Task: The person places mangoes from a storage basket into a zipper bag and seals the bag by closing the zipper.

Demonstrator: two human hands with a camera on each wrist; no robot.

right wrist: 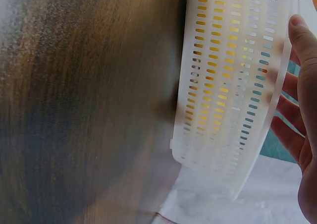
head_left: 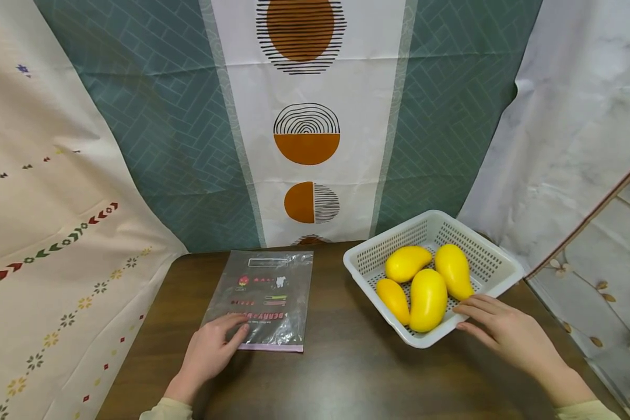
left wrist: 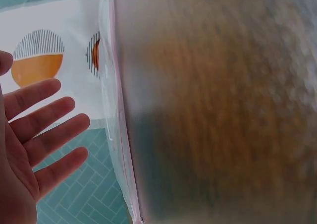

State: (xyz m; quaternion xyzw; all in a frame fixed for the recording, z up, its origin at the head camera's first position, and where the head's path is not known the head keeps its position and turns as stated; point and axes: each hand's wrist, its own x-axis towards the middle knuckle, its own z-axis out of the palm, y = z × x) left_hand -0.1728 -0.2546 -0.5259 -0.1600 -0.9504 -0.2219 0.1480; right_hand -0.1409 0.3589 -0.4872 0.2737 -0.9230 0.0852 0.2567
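- Under the left hand [head_left: 210, 350] lies a clear plastic bag [head_left: 262, 297] with printed writing, flat on the dark wooden desk [head_left: 341, 361]; the fingers [head_left: 233, 326] are straight and loosely spread, their tips resting on the bag's near corner, holding nothing.
- Just beyond those fingertips the bag stretches away toward the hanging cloth; its pink sealed edge [head_left: 273, 347] is the side closest to the person.
- From the left wrist view, the open palm [left wrist: 25, 154] shows with fingers apart beside the bag's edge [left wrist: 121, 135] (the rest of that picture is blurred).
- Against the right hand [head_left: 504, 332] sits a white slotted basket [head_left: 483, 248]; the fingers [head_left: 475, 309] are straight and relaxed, touching its near rim, not curled round it.
- Just past those fingertips, inside the basket, lie four yellow mangoes [head_left: 427, 297], packed close together.
- From the right wrist view, the basket wall [right wrist: 228, 85] is beside the fingers [right wrist: 302, 50].
- Behind both hands hangs a patterned cloth [head_left: 307, 140].
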